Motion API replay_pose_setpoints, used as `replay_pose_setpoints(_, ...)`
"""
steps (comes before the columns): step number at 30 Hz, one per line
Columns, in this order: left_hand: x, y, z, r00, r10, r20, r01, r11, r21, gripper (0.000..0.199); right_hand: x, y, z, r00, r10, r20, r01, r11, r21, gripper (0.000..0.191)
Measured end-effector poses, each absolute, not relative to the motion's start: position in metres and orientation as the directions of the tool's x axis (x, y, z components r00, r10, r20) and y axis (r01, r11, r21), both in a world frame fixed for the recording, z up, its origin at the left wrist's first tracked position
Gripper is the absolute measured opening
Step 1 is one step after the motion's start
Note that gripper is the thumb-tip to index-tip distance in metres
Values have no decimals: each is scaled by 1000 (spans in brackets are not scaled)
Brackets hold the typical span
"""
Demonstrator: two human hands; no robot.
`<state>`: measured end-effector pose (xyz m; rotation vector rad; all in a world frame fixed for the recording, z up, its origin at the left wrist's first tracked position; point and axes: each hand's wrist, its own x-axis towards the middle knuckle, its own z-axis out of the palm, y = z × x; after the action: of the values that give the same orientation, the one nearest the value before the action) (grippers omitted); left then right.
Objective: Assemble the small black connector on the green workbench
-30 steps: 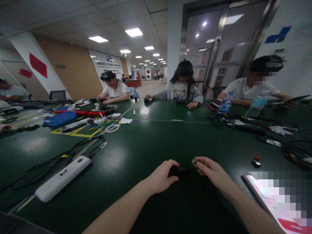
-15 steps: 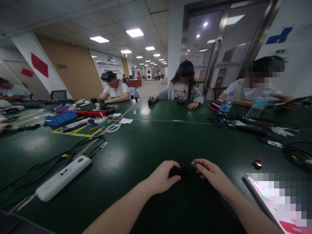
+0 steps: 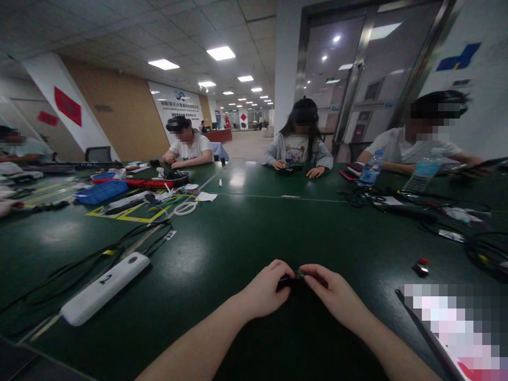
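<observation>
My left hand (image 3: 265,291) is closed around a small black object (image 3: 284,282) low over the green table (image 3: 246,233). What kind of object it is I cannot make out, as the fingers cover much of it. Thumb and fingers of my right hand (image 3: 333,293) pinch a small pale metallic piece (image 3: 300,274). This piece is right at the right end of the black object. Whether it is seated in it or only touching, I cannot tell.
A white power strip (image 3: 106,288) with cables lies to the left. On the right are a small red-and-black item (image 3: 421,267), a blurred-out bright device (image 3: 444,323), water bottles (image 3: 370,168) and coiled cables. A blue tray (image 3: 101,192) lies far left. Several people sit around.
My right hand has moved left, bringing the small metallic piece up to the black object in my left hand. Across the table, a person's hand has moved toward a dark object in front of them.
</observation>
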<state>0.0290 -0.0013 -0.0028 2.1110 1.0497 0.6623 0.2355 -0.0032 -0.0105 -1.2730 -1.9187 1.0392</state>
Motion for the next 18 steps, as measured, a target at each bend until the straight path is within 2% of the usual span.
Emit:
replay_pose_setpoints(4, 31, -1, -5, 524, 835, 170, 465, -448, 763, 20, 230, -5, -13, -396, 911, 113, 449, 299, -842, 26)
replay_pose_setpoints(9, 39, 1, -5, 405, 911, 81, 532, -306, 789, 26, 228, -6, -12, -431, 889, 155, 438, 356, -826, 29)
replay_pose_setpoints(12, 43, 2, -6, 401, 910, 107, 544, -331, 771, 19, 228, -6, -13, -434, 879, 196, 458, 403, -793, 38)
replay_pose_setpoints(18, 47, 1, -5, 403, 913, 62, 610, -319, 725, 24, 244, 12, -37, -316, 940, 132, 540, 292, -789, 56)
